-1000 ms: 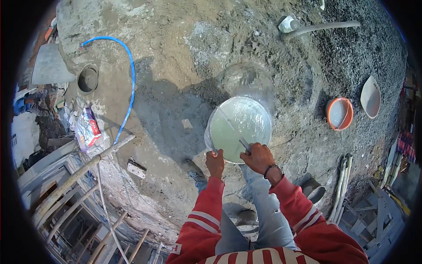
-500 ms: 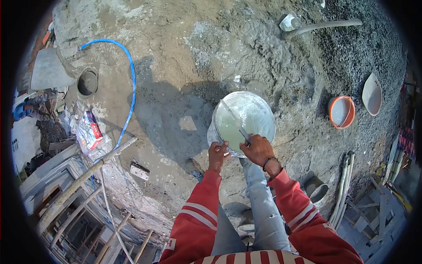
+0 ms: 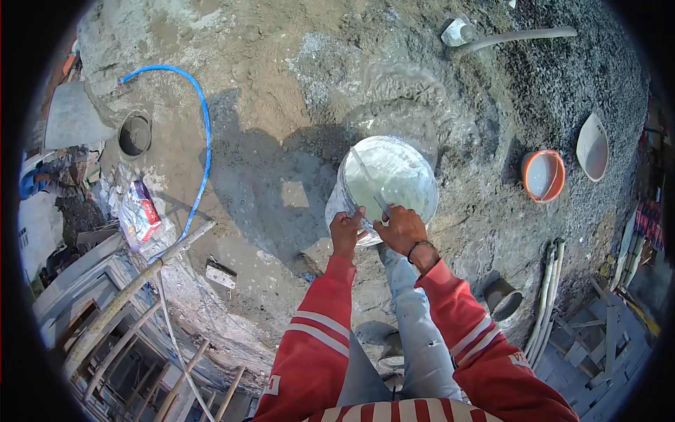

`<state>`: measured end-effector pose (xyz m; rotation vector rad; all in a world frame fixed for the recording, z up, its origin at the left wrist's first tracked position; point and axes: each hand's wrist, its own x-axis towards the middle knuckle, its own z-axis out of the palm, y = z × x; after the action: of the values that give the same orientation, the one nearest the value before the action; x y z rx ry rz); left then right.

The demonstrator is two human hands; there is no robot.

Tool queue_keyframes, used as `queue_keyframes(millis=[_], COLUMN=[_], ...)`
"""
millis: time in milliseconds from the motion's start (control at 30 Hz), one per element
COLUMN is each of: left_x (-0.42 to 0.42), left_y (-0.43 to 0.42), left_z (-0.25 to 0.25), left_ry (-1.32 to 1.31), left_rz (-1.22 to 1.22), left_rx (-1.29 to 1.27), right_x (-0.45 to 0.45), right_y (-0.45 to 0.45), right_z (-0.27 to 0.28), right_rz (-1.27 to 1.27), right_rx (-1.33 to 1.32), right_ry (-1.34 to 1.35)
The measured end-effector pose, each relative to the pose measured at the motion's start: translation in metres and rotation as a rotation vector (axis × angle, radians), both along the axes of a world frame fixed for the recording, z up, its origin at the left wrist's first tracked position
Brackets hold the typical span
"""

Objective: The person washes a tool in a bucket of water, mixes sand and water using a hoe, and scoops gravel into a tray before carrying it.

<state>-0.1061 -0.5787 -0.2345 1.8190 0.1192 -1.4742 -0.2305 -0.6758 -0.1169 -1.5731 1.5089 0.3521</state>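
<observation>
A large white bucket (image 3: 337,195) stands in front of my legs, its inside smeared and holding a pale, greenish-white liquid (image 3: 408,176). On its near left rim, my left hand (image 3: 345,234) is closed, thumb up over the edge. My right hand (image 3: 404,231) wraps round the near end of a flat, narrow stick (image 3: 366,172). That stick slants away to the far left side of the bucket, across the liquid. How deep it dips I cannot tell.
A blue hose (image 3: 208,137) curves over the ground at left, near a round bucket (image 3: 134,134) and a printed bag (image 3: 143,216). At right are an orange bucket (image 3: 558,184), a pale scoop-like vessel (image 3: 593,148) and pipes (image 3: 547,295). A wooden pole (image 3: 126,292) crosses lower left.
My right hand has shifted a little left, closer to my left hand, and the stick now lies differently in the bucket. My left hand keeps its hold on the rim. The view moved slightly.
</observation>
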Motion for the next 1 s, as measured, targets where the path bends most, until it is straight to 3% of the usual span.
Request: queue_keyframes(millis=[400, 1000], left_x=[-0.004, 0.005], left_y=[-0.035, -0.060], left_z=[-0.001, -0.015], left_ry=[-0.087, -0.149], left_rz=[0.045, 0.025], left_rx=[0.005, 0.023], right_x=[-0.006, 0.013], right_y=[-0.020, -0.034], right_z=[-0.009, -0.026], right_rz=[0.008, 0.002], right_rx=[-0.142, -0.073], right_ry=[-0.040, 0.001])
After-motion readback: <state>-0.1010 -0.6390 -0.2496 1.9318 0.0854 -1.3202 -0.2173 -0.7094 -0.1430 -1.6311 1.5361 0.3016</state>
